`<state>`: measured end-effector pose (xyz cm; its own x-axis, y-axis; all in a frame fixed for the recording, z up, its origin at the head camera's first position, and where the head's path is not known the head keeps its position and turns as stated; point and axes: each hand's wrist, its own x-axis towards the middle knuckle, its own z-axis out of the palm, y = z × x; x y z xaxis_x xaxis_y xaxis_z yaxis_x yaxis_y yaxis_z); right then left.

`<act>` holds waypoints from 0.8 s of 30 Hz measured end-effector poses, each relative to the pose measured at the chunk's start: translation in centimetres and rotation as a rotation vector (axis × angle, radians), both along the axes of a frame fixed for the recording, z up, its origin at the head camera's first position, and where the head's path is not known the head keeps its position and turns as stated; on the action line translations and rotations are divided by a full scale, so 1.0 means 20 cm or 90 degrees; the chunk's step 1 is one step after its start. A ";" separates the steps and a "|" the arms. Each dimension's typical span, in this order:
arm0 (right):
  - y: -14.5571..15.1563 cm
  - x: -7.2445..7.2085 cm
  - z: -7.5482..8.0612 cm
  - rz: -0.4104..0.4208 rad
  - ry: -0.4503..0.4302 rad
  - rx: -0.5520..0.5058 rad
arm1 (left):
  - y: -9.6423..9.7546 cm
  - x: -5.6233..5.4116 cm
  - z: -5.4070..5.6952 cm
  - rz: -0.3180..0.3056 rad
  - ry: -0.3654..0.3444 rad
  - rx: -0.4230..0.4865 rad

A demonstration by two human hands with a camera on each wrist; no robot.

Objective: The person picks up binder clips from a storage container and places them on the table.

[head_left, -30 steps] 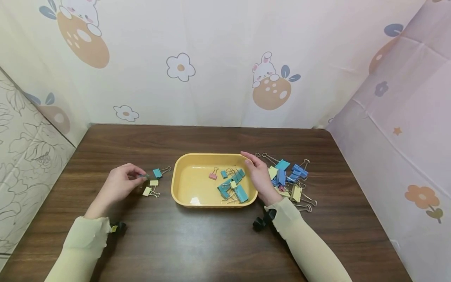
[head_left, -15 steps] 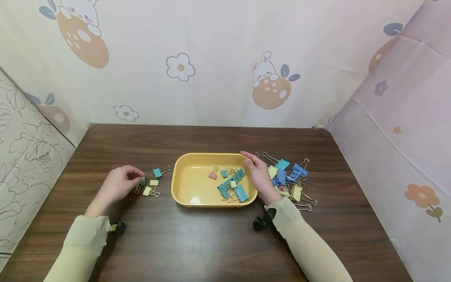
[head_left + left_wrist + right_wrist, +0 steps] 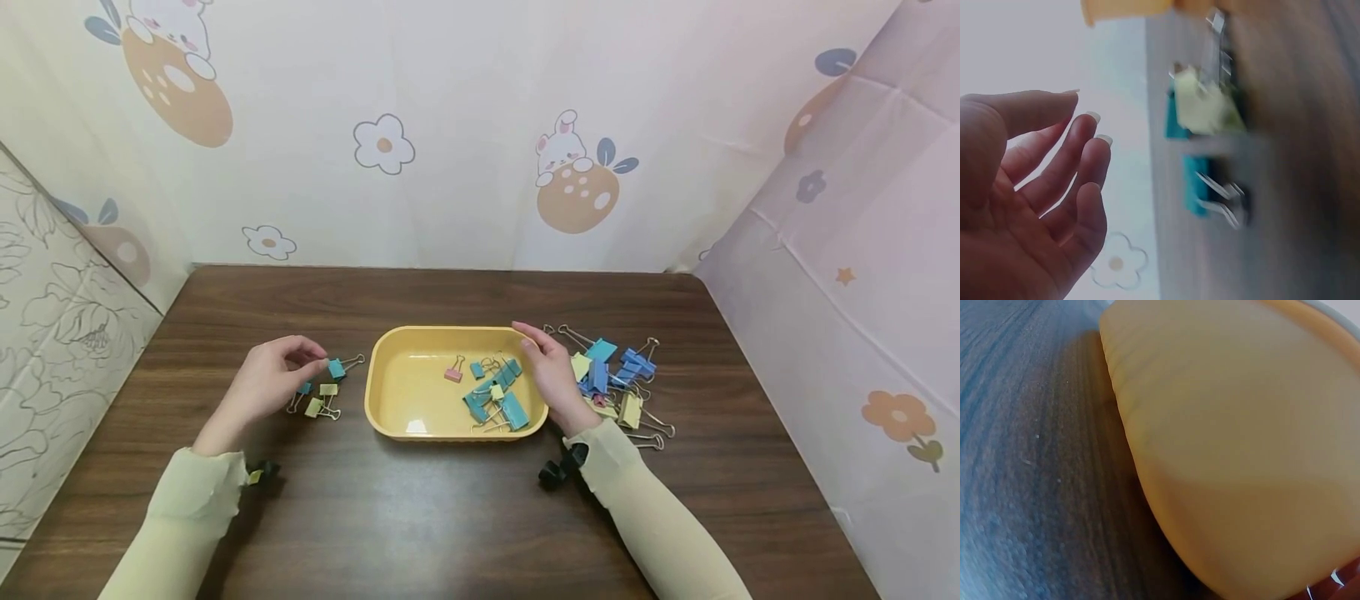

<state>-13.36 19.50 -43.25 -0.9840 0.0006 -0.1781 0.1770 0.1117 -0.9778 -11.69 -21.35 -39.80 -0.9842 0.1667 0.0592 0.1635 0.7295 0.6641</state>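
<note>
My left hand (image 3: pixel 273 379) hovers at the left beside a small group of binder clips, its fingers bent loosely and nothing between them in the left wrist view. By its fingertips in the head view lies a teal binder clip (image 3: pixel 337 369). A second teal clip (image 3: pixel 303 388) shows just below the hand, next to two pale yellow binder clips (image 3: pixel 313 407). With the thumb at the rim, my right hand (image 3: pixel 553 379) holds the right end of a yellow tray (image 3: pixel 390 350). Inside the tray are several teal clips (image 3: pixel 514 412), a pink clip (image 3: pixel 453 374) and a pale yellow one.
To the right of the tray, partly behind my right hand, lies a heap of blue, teal, yellow and pink binder clips (image 3: pixel 597 377). The brown wooden table (image 3: pixel 420 517) ends at a patterned curtain (image 3: pixel 465 208) at the back.
The left hand has set a small teal clip down beside the yellow ones and shifted right and away from me, towards the other teal clip. The right hand and tray stay put.
</note>
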 end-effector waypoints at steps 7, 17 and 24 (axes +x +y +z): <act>0.00 0.00 0.00 0.001 0.001 0.002 | 0.14 -0.03 0.07 -0.054 0.000 0.055; 0.00 0.00 -0.01 -0.002 0.001 -0.001 | 0.35 -0.06 0.08 -0.158 0.032 0.091; 0.00 0.00 0.00 -0.004 0.000 0.003 | 0.51 -0.06 0.06 -0.210 -0.004 0.085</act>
<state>-13.40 19.49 -43.33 -0.9839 0.0078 -0.1785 0.1782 0.1159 -0.9771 -12.95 -11.12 -38.65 -0.8788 0.4675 0.0962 0.3718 0.5442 0.7521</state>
